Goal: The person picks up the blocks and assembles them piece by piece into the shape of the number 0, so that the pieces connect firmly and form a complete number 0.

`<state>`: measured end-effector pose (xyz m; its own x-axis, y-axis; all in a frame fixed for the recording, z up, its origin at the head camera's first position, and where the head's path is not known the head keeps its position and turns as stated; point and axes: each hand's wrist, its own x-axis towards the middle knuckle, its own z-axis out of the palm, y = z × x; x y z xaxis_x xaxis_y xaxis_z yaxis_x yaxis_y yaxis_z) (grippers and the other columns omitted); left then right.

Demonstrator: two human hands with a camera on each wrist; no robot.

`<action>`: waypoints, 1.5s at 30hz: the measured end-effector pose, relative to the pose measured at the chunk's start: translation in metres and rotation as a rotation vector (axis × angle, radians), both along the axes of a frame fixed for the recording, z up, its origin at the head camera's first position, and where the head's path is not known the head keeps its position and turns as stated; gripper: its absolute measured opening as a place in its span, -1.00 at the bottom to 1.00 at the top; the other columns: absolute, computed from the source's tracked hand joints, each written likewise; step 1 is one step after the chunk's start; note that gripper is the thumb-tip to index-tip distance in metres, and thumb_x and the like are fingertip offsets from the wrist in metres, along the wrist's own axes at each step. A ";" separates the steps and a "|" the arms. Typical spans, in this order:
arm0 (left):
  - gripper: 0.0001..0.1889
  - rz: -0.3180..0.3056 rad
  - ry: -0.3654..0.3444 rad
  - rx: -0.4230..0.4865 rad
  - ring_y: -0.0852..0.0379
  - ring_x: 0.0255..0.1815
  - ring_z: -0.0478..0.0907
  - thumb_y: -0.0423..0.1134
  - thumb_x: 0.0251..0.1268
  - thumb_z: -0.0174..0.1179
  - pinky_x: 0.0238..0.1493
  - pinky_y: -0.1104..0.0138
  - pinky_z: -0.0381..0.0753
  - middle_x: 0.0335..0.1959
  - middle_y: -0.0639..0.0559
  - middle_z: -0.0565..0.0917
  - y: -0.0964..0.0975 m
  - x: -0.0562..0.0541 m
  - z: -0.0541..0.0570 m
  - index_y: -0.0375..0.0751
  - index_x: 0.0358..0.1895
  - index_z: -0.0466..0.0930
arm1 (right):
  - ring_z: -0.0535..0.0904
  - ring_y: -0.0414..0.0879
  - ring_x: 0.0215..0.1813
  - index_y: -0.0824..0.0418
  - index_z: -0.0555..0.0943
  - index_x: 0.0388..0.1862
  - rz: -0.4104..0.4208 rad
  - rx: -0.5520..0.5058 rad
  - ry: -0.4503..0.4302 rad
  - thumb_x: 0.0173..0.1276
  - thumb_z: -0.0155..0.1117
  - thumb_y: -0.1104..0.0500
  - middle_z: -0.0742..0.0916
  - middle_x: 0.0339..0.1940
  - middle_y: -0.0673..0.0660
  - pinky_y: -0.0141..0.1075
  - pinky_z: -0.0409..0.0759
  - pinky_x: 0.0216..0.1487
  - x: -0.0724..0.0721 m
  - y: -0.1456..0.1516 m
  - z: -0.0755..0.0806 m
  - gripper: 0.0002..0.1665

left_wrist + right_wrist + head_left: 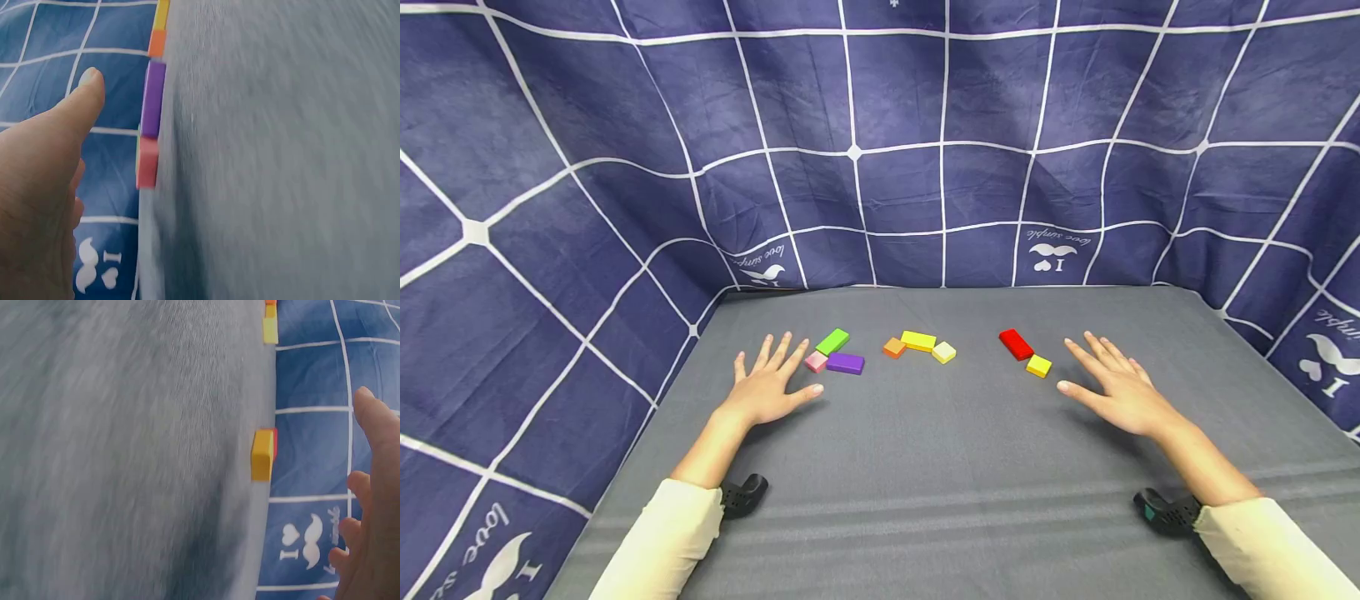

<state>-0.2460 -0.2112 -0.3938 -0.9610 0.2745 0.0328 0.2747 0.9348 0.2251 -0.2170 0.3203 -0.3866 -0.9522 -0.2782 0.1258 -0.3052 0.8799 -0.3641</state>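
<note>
My left hand is spread, palm down, over the left of the grey table, holding nothing. Just beyond its fingertips lie a green block, a pink block and a purple block, grouped together. On the right, my right hand is likewise spread with nothing in it. A red block and a small yellow block lie to the left of its fingers, end to corner. Between the hands sits a row of an orange block, a longer yellow block and a cream block.
A grey cloth covers the table, with a few creases near the front. Behind and at both sides hangs a blue curtain with white grid lines. Black bands sit at both wrists by the cream sleeves.
</note>
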 end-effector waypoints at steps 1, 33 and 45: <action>-0.06 -0.010 0.002 -0.002 -0.25 0.55 -0.33 0.37 0.26 0.05 0.29 -0.35 -0.46 0.57 -0.20 -0.11 0.004 -0.001 0.000 -0.03 0.57 -0.04 | -0.19 0.33 0.54 0.08 0.06 0.59 0.006 -0.004 0.001 0.42 0.08 -0.26 0.02 0.57 0.35 0.45 -0.17 0.26 -0.001 -0.003 0.000 -0.09; -0.18 -0.202 -0.035 0.067 -0.09 0.56 -0.09 0.23 0.32 0.10 0.39 -0.26 -0.21 0.54 -0.05 0.12 0.121 -0.052 0.002 -0.07 0.54 0.10 | 0.13 0.25 0.49 0.27 0.30 0.46 0.212 -0.065 0.060 0.34 0.20 -0.24 0.34 0.46 0.32 0.23 0.07 0.38 -0.071 -0.124 -0.017 -0.11; -0.30 -0.188 0.063 0.098 -0.03 0.49 0.15 0.11 0.34 0.15 0.41 -0.14 -0.01 0.43 -0.05 0.34 0.147 -0.082 -0.008 -0.19 0.44 0.30 | 0.34 0.19 0.38 0.31 0.46 0.33 0.182 -0.114 0.090 0.35 0.21 -0.13 0.52 0.32 0.28 0.13 0.25 0.34 -0.102 -0.155 -0.023 -0.27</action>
<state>-0.3282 -0.0643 -0.4019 -0.8882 0.4416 0.1268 0.4590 0.8402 0.2888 -0.3191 0.1654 -0.4092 -0.8714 -0.4232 0.2482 -0.4905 0.7625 -0.4220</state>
